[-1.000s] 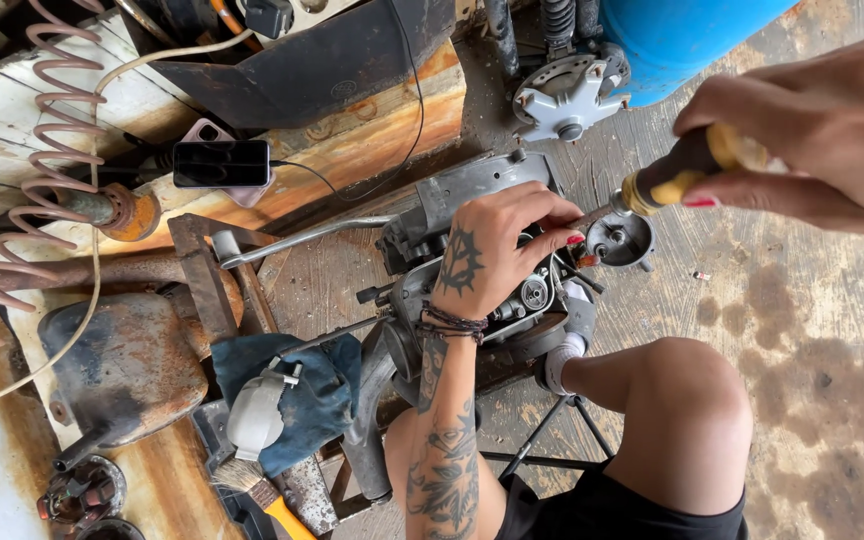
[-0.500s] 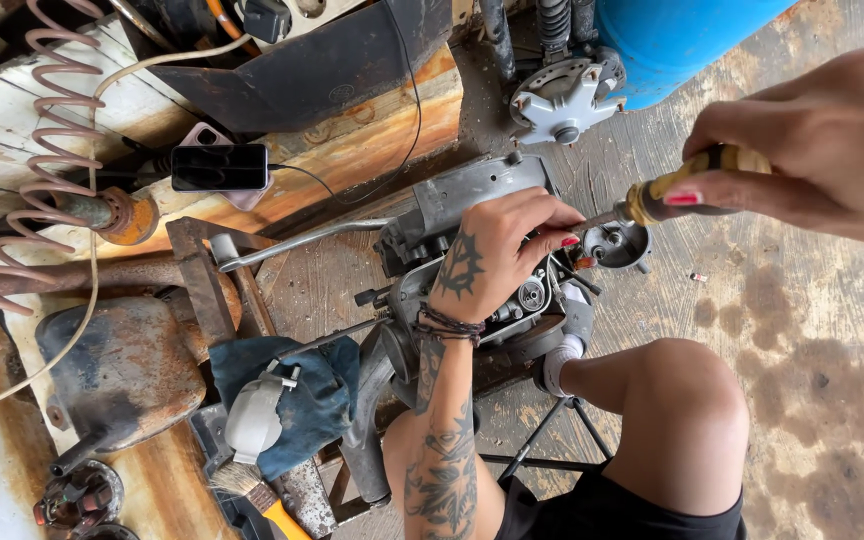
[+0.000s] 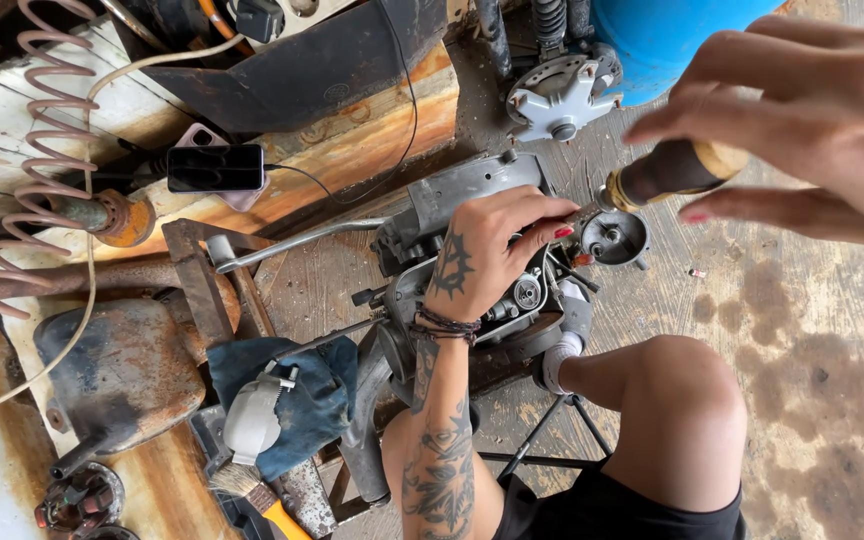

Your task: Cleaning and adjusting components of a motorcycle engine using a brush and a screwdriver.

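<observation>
Here, small metal bowl (image 3: 616, 238) beside engine (image 3: 472, 270), contents unclear

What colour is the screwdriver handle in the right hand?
Dark brown with a tan wooden end, on the screwdriver handle in the right hand; head view.

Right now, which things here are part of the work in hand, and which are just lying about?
In use:
left hand steadying the engine block
right hand turning a wooden-handled screwdriver
small metal cup part

Lying about:
phone
paintbrush
blue rag
coiled hose
</observation>
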